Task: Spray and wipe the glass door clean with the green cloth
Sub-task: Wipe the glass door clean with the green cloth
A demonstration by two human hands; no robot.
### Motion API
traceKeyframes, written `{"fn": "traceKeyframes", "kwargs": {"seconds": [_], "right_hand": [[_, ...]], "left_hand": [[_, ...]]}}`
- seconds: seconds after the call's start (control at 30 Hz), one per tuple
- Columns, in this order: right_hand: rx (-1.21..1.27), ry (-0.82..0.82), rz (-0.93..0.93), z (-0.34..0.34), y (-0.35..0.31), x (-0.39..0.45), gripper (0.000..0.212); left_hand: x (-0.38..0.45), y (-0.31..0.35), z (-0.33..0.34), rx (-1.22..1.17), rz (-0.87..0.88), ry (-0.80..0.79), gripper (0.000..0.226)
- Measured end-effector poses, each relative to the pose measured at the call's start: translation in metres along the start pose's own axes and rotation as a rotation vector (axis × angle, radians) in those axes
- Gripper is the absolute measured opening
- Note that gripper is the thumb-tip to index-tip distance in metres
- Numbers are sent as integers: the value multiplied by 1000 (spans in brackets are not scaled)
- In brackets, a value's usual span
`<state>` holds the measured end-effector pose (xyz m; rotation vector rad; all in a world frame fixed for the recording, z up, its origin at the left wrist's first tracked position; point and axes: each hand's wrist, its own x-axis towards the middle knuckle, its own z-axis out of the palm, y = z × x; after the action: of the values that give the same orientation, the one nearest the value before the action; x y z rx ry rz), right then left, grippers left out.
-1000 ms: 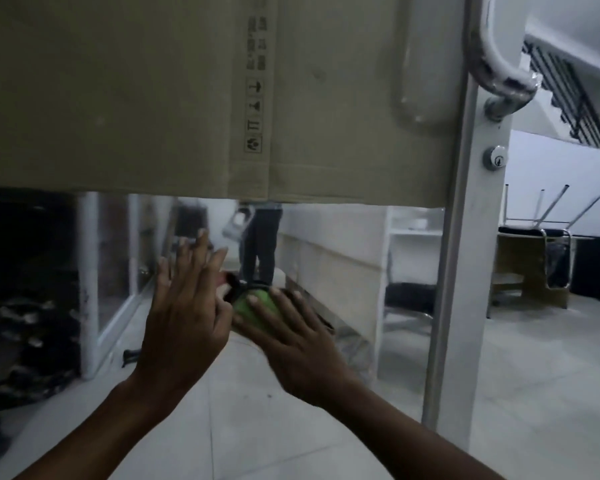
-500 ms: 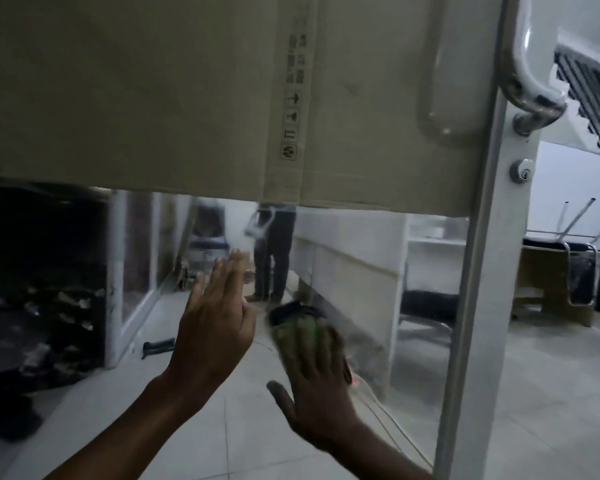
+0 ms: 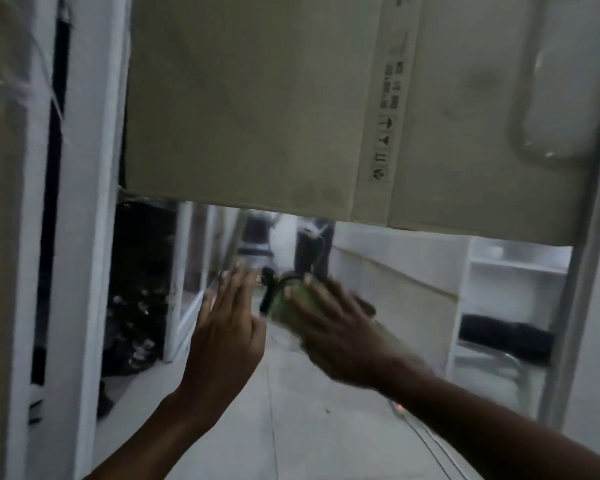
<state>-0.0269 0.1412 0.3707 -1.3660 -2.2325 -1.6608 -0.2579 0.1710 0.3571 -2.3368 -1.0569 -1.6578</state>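
Cloth back up-left under flat R hand; L hand fingers straight on glass.

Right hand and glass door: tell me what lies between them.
The green cloth, pressed flat against the glass door under the right hand, in the head view.

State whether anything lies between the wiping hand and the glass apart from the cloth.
Nothing visible does. The right hand presses the green cloth straight onto the glass door. The left hand lies flat beside it, and the cardboard covers only the pane above.
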Motion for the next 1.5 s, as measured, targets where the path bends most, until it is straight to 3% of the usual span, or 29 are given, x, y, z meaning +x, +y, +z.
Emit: {"fn": "traceKeyframes", "kwargs": {"seconds": [0.1,0.17,0.23,0.33,0.4,0.47,0.57,0.7,0.77,0.83,0.93,1.0,1.03,1.1,1.2,1.33,1.5], "right_hand": [[-109,-106,-333,17,-10,-45,66],[-129,-60,-357,10,12,-50,63],[-120,57,-128,-8,49,-37,65],[-49,186,382,-39,93,5,66],[6,217,564,-46,93,38,63],[38,212,623,-45,79,65,65],[11,180,402,-31,49,73,68],[-104,45,-320,-3,14,36,71],[-118,31,-468,-5,26,34,71],[-72,149,-265,-13,49,58,69],[42,335,304,-40,76,109,63],[115,374,503,-45,63,133,62],[130,368,469,-40,48,135,63],[143,329,172,-24,13,124,63],[56,129,-209,-11,-12,88,62],[69,43,-213,-13,5,69,61],[217,111,23,-27,32,74,66]], "left_hand": [[-7,-9,-3,13,-20,-30,66],[-13,-13,-2,32,-34,-30,65],[-17,-12,2,32,-43,-31,65],[-21,-13,9,13,-61,-61,65],[-21,-14,14,-29,-124,-99,67],[-21,-14,18,-92,-189,-129,70],[-24,-15,15,-127,-194,-113,75],[-17,-21,1,-168,-184,51,62],[-7,-21,-4,-174,-137,150,57],[7,-18,-6,-208,-86,250,53],[28,-4,-5,-262,-21,400,49],[44,7,-3,-298,11,457,46],[49,12,-2,-310,29,472,43],[60,23,1,-342,40,458,38],[57,38,10,-419,-131,326,38],[33,53,31,-481,-320,256,37],[38,84,40,-508,-368,277,45]]}}
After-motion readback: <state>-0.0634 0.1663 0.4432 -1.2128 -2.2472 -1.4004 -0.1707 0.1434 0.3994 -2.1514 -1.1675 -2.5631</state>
